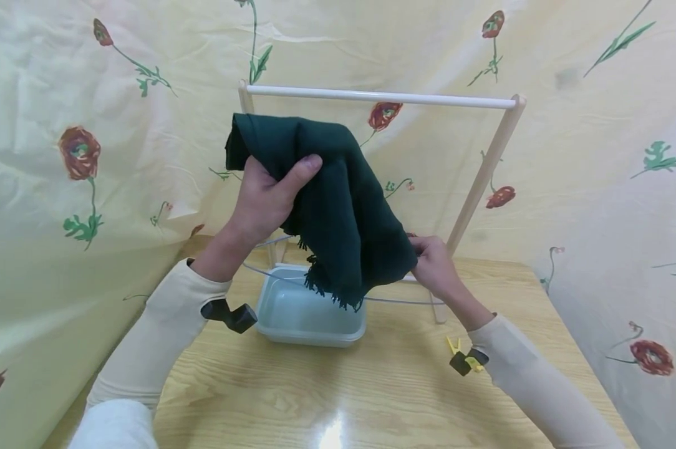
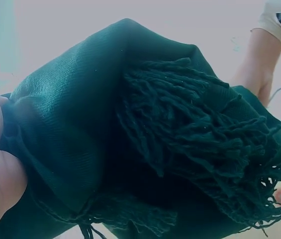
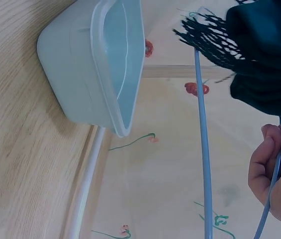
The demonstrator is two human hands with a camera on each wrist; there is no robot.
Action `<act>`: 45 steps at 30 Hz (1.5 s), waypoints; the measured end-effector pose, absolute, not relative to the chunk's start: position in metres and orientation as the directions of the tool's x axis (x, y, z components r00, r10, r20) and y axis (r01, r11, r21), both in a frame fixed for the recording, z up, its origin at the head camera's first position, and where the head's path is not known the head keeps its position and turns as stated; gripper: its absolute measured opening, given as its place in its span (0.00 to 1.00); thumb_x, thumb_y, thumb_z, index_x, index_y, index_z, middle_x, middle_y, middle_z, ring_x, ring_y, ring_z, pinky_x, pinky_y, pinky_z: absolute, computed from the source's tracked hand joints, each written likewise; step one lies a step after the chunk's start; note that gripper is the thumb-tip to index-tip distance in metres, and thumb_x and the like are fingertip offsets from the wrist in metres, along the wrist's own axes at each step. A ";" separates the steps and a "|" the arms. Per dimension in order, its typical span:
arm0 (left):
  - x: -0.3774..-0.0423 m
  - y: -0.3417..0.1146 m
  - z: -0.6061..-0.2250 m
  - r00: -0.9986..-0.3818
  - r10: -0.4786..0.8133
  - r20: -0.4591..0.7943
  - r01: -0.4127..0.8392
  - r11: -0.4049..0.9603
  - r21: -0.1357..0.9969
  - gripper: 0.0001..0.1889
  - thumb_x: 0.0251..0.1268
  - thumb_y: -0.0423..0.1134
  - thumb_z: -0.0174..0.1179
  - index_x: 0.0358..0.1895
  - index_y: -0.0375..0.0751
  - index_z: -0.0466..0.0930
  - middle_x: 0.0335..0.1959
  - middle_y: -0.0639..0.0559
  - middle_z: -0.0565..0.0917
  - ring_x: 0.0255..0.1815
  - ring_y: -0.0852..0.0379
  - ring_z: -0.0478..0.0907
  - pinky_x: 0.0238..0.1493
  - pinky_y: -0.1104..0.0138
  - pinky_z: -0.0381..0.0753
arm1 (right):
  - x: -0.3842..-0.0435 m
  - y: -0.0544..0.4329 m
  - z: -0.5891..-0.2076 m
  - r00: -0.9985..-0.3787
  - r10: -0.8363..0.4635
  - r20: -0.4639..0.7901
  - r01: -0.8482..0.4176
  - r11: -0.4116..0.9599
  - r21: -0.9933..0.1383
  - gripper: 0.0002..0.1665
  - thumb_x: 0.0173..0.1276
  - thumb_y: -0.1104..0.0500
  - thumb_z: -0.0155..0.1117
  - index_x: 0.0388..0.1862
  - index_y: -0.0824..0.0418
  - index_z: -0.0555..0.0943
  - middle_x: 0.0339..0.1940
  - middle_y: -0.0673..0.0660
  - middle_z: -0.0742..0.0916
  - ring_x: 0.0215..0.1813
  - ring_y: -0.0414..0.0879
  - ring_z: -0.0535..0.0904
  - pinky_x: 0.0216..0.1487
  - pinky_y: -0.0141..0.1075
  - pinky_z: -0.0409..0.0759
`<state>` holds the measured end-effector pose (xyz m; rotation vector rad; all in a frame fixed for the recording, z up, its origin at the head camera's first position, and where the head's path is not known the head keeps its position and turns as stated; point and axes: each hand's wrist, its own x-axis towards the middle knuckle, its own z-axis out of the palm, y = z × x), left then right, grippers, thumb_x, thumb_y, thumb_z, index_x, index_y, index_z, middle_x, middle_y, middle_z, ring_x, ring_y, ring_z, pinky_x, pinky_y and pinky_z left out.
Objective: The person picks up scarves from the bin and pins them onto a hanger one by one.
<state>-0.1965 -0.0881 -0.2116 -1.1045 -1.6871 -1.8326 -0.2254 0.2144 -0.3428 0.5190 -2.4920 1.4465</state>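
Observation:
A dark green fringed scarf [image 1: 338, 212] hangs bunched in mid-air between my hands. My left hand [image 1: 265, 199] grips its upper left part, thumb on the near side and the other fingers hidden behind the cloth. In the left wrist view, thick tassels of fringe [image 2: 180, 119] spread below a fold. My right hand [image 1: 436, 265] is at the scarf's lower right edge. Seen from the right wrist, its thumb and fingertips pinch a thin blue hanger [image 3: 274, 181] just below the cloth. The hanger's long bar [image 3: 204, 149] runs beneath the scarf, which hides much of it.
A pale blue plastic basin [image 1: 310, 312] stands on the wooden table [image 1: 293, 399] under the scarf. Behind it rises a wooden rack with a white top bar [image 1: 383, 96]. A yellow clothespin [image 1: 475, 363] lies by my right wrist. Flowered cloth [image 1: 80, 249] surrounds the table.

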 end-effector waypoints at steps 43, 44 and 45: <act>-0.205 -0.103 -0.244 -0.648 0.226 0.728 0.718 -0.139 0.682 0.10 0.71 0.36 0.56 0.51 0.37 0.78 0.43 0.53 0.86 0.41 0.52 0.85 0.51 0.64 0.84 | -0.232 0.218 -0.347 -0.947 -0.209 0.244 -0.309 0.381 -0.872 0.10 0.67 0.74 0.57 0.29 0.75 0.84 0.17 0.47 0.77 0.26 0.42 0.71 0.28 0.31 0.72; -0.204 -0.105 -0.247 -0.664 0.221 0.714 0.705 -0.134 0.697 0.09 0.72 0.36 0.56 0.50 0.38 0.78 0.43 0.53 0.86 0.40 0.52 0.85 0.51 0.64 0.84 | -0.232 0.220 -0.347 -0.947 -0.212 0.242 -0.308 0.380 -0.872 0.11 0.69 0.72 0.57 0.31 0.75 0.85 0.18 0.47 0.78 0.27 0.43 0.72 0.29 0.31 0.73; -0.203 -0.107 -0.249 -0.681 0.220 0.698 0.689 -0.131 0.713 0.09 0.73 0.36 0.56 0.50 0.38 0.78 0.43 0.52 0.86 0.40 0.52 0.85 0.51 0.64 0.84 | -0.232 0.221 -0.347 -0.947 -0.215 0.239 -0.307 0.383 -0.871 0.11 0.71 0.71 0.58 0.33 0.75 0.85 0.19 0.47 0.80 0.29 0.43 0.74 0.31 0.31 0.75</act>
